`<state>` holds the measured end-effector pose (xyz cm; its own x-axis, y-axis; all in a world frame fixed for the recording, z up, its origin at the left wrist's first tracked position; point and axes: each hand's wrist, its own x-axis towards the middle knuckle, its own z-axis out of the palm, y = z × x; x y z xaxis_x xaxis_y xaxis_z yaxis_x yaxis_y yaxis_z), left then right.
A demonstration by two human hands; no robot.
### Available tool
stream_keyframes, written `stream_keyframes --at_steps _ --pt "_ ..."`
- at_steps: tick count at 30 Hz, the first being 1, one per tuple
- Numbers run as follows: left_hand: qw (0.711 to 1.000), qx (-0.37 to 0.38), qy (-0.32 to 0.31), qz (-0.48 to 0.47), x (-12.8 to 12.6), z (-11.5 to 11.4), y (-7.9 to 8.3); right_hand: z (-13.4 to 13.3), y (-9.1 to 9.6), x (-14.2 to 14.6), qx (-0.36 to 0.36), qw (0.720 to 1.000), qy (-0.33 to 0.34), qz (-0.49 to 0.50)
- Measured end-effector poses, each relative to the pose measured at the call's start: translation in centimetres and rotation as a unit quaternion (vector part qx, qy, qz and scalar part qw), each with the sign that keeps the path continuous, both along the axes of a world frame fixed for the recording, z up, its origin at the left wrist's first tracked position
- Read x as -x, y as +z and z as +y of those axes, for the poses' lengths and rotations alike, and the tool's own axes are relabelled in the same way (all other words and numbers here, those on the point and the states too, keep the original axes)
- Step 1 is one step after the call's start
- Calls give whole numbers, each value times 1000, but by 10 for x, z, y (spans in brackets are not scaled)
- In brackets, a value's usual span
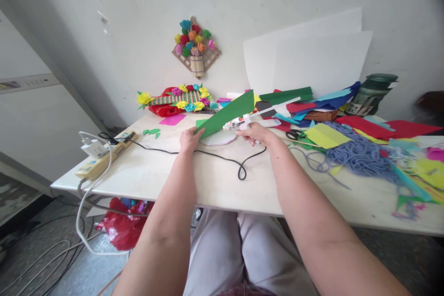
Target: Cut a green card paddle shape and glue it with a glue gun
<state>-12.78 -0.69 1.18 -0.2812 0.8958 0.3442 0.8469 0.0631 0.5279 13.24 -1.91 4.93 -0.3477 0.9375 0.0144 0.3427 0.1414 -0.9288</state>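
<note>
My left hand (190,139) is closed on the lower left end of a green paper sheet (231,112), which slants up to the right. In my right hand (256,134) is a white hot glue gun (239,123), its nozzle pointing left near the sheet. A long glue stick (277,106) juts from the gun's back. Below the green sheet, a white round disc (219,138) lies on the table, partly covered. A black cord (222,152) loops across the table in front of my hands. Small green paper leaves (151,132) lie to the left.
A power strip (104,155) with a plugged-in charger sits at the left edge. Blue yarn (360,150), scissors (294,135) and coloured paper scraps crowd the right. A flower-decorated craft (178,99) lies at the back. A dark green container (371,95) stands far right.
</note>
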Motion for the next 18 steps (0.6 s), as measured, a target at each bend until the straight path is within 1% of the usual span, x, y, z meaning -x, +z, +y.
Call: stream_keyframes --at_steps 3,6,10,18 --pt "1000 -4 -19 -9 -1 -1 1 -3 2 0 -25 996 53 67" --pt "1000 5 -29 3 -2 -3 2 -5 4 4 -56 987 72 133" --pt "999 12 -41 22 -3 -6 5 -3 4 13 -91 975 67 190" --pt "993 42 -67 84 -3 -9 9 -2 0 27 -151 961 29 229"
